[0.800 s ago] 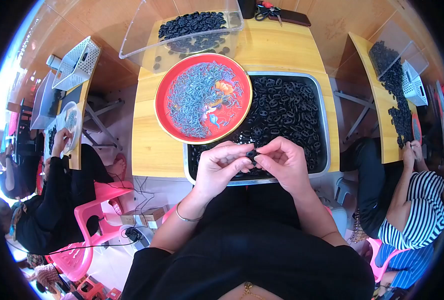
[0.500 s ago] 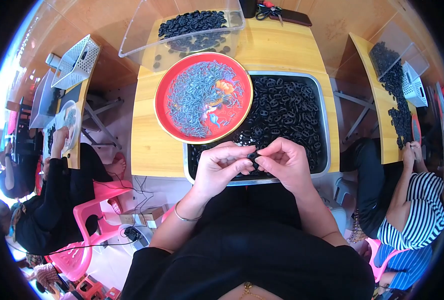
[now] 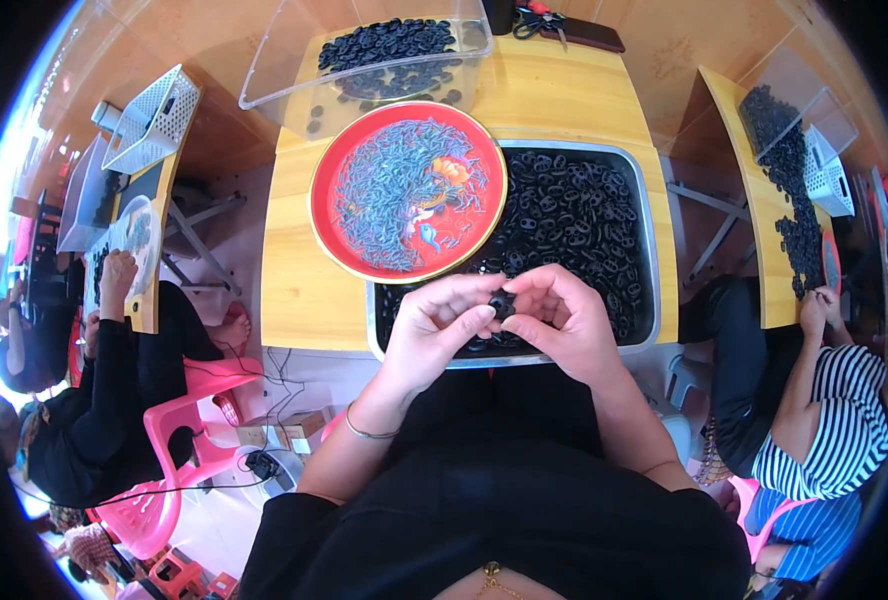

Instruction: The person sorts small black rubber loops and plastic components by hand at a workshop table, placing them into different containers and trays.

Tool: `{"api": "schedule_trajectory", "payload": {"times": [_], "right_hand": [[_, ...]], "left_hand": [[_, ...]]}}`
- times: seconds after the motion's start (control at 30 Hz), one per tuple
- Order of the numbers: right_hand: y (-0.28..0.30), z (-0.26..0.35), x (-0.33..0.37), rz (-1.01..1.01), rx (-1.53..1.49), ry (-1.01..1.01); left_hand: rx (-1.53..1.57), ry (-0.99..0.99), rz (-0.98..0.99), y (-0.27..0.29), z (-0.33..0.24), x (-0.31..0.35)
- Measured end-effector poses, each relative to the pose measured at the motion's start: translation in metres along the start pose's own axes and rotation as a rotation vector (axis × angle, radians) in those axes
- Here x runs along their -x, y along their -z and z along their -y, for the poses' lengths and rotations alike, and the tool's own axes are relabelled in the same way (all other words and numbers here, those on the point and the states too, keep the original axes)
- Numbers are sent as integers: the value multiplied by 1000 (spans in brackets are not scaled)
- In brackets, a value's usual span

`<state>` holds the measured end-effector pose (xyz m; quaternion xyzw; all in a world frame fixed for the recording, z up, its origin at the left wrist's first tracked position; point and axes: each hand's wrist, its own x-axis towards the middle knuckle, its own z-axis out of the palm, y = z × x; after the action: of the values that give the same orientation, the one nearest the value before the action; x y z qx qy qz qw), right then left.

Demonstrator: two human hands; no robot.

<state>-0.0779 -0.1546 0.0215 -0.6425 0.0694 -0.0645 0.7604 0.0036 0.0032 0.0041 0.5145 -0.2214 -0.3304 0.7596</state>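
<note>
Both your hands pinch one small black piece

Your left hand (image 3: pixel 432 325) and right hand (image 3: pixel 562 325) meet fingertip to fingertip, thumbs and forefingers nearly closed on a small black piece (image 3: pixel 503 303). It sits between them above the near part of the metal tray (image 3: pixel 651 240), where many loose black parts (image 3: pixel 584 220) lie.

Your fingers cover much of the piece, so its full outline and any fitting in it can't be made out. The red round tray (image 3: pixel 325 215), scattered with small grey pieces (image 3: pixel 369 225), hides the metal tray's far left corner.

Your forearms angle inward from the black sleeves, palms facing each other, your other fingers curled; a bracelet (image 3: pixel 372 433) rings your left wrist.
</note>
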Motion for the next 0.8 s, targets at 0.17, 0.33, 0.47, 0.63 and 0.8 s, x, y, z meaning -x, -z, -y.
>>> {"api": "schedule_trajectory", "payload": {"times": [0.17, 0.33, 0.47, 0.63, 0.8], "right_hand": [[5, 11, -3, 122, 298, 147], [8, 10, -1, 165, 371, 164], [10, 4, 1, 181, 325, 130], [7, -1, -2, 159, 243, 96], [7, 2, -10, 174, 180, 109]], "left_hand": [[87, 72, 51, 5, -5, -1], [119, 136, 79, 4, -7, 0], [106, 152, 106, 4, -7, 0], [113, 157, 107, 3, -9, -1], [172, 184, 81, 4, -18, -7]]}}
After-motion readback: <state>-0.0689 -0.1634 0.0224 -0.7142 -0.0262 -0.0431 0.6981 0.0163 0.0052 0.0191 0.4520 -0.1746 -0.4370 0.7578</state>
